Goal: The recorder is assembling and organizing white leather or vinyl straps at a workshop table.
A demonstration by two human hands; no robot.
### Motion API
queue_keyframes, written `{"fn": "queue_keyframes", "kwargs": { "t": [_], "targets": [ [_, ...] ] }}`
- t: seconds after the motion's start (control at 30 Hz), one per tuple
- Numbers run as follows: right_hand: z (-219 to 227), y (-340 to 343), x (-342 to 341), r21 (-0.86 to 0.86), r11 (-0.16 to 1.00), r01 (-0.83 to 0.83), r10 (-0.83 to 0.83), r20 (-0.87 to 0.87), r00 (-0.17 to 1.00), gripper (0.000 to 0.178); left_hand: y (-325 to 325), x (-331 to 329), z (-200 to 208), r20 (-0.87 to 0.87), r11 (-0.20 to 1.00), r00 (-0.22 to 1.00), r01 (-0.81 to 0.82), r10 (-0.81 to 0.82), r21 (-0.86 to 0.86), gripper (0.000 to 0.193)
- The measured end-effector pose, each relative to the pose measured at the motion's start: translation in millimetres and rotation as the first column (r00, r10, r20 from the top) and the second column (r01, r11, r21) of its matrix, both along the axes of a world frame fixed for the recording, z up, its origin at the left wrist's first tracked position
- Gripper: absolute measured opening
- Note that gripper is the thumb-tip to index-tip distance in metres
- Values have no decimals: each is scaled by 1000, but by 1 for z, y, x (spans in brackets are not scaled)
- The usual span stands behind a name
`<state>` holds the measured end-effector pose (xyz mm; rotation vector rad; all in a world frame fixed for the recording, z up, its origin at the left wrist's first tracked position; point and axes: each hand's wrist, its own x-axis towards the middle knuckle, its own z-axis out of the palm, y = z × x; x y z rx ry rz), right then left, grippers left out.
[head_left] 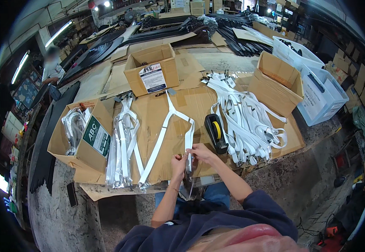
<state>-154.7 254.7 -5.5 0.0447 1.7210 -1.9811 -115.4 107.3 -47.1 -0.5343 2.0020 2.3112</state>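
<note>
Matt white woven cloth is seen in the suspenders (pixel 165 130) pinched by the left hand (pixel 178 161) and right hand (pixel 200 152), glossy clear plastic in the bagged bundle (pixel 121 147), dull brown corrugated cardboard on the table covering (pixel 157 109), and shiny black plastic in the tape dispenser (pixel 216 133).

Strap end (pixel 188 161) hidden between left hand (pixel 178 163) and right hand (pixel 199 153); grip on it unclear. Clear bag (pixel 189 189) below bench (pixel 119 201) edge barely readable. Far stacks (pixel 233 25) too small; person (pixel 51 67) at left blurred.

Head camera, looking down, near cardboard-covered table (pixel 178 105); rim perhaps warped.
</note>
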Motion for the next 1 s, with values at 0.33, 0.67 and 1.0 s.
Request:
{"fn": "queue_keyframes", "kwargs": {
  "t": [0.33, 0.67, 1.0],
  "targets": [
    [-5, -1, -11, 34, 999, 21, -21, -6, 1000, 17, -14, 19, 27, -20, 918, 938, 344, -347, 198, 21],
    [4, 6, -24, 25, 992, 121, -123, 78, 989, 19, -9, 4, 35, -3, 888, 930, 353, -369, 295, 11],
    [18, -1, -59, 138, 970, 198, -185, -98, 978, 23, 6, -20, 30, -13, 897, 928, 365, -373, 250, 12]
  ]
}}
